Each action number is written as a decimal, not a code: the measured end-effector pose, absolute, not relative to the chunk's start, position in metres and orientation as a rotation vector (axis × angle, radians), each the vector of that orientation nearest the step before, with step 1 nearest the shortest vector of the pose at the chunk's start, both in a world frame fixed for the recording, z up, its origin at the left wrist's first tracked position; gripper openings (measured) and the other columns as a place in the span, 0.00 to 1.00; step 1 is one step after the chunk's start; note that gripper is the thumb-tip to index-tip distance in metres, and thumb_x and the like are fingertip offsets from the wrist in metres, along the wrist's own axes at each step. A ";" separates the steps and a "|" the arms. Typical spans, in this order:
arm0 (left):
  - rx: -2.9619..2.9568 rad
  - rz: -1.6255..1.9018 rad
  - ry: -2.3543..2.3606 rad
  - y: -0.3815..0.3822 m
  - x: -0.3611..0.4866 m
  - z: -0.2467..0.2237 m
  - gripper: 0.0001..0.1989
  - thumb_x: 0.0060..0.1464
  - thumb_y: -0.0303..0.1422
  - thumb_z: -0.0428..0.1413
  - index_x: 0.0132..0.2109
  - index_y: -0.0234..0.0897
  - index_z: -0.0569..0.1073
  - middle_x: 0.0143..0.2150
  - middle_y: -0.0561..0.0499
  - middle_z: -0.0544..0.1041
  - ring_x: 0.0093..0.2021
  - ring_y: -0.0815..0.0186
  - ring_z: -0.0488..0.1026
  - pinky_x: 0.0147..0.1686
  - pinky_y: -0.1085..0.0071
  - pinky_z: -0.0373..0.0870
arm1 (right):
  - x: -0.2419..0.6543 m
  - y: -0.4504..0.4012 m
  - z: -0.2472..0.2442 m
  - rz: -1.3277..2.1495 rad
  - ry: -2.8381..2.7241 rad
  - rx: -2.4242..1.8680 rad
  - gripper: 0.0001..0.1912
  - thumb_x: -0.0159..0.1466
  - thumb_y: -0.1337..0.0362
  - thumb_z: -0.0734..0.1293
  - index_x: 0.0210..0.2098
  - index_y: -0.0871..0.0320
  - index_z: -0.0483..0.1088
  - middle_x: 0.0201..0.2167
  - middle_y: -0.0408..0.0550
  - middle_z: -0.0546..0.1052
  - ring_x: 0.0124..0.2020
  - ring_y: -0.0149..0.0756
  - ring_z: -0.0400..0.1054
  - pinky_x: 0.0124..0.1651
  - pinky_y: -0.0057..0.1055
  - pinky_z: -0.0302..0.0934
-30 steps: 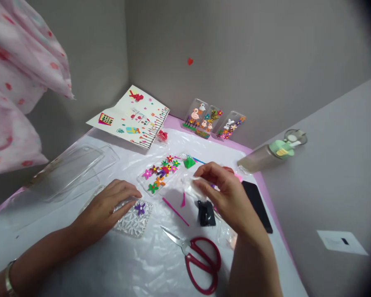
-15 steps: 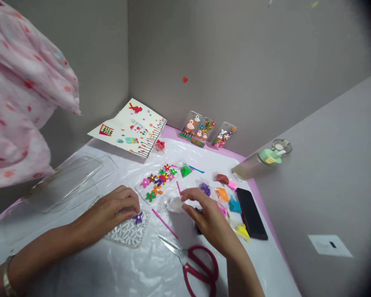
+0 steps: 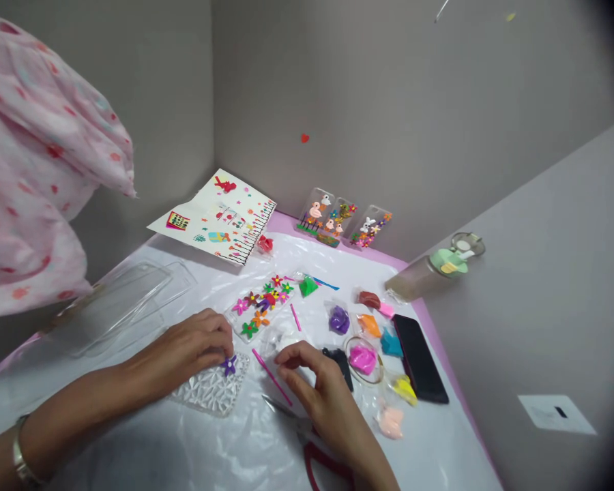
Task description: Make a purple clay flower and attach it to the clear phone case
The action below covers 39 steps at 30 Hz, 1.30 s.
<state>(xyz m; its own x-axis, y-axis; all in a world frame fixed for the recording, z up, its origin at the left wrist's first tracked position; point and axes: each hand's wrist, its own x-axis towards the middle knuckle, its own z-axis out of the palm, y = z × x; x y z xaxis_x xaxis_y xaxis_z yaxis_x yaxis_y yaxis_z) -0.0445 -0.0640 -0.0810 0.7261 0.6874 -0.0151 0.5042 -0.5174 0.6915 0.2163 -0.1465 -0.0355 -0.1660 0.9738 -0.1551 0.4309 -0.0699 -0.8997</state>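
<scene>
My left hand [image 3: 197, 348] lies over a clear textured phone case [image 3: 212, 389], its fingers curled down onto the case beside a purple clay flower [image 3: 229, 366] with a white centre. The palm hides part of the case. Thumb and forefinger of my right hand [image 3: 320, 392] are drawn together in a loose pinch; anything between them is too small to make out. Just beyond those fingertips is a packet of white clay [image 3: 289, 341]. A pink stick [image 3: 271, 376] lies between the hands. Red-handled scissors [image 3: 322, 464] are partly covered by my right forearm.
Several clay packets, among them purple [image 3: 339, 319] and pink [image 3: 363, 359], lie at right near a black phone [image 3: 420, 358]. Behind are a flower-decorated case [image 3: 258, 307], a notebook [image 3: 220, 221] and a bottle [image 3: 419, 273]. Clear cases [image 3: 127, 300] lie left, below pink cloth [image 3: 46, 164].
My right hand has moved back from the white clay packet, leftward and nearer to me, over the scissors. Pink and peach clay packets have come into view. My left hand stays on the case.
</scene>
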 end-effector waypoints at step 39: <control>1.783 1.046 0.763 -0.095 0.021 -0.073 0.05 0.65 0.31 0.58 0.43 0.44 0.79 0.40 0.52 0.79 0.43 0.64 0.76 0.48 0.71 0.71 | 0.196 -0.144 -0.045 1.547 -0.727 -1.116 0.21 0.51 0.59 0.82 0.38 0.56 0.72 0.29 0.39 0.76 0.30 0.27 0.69 0.36 0.24 0.60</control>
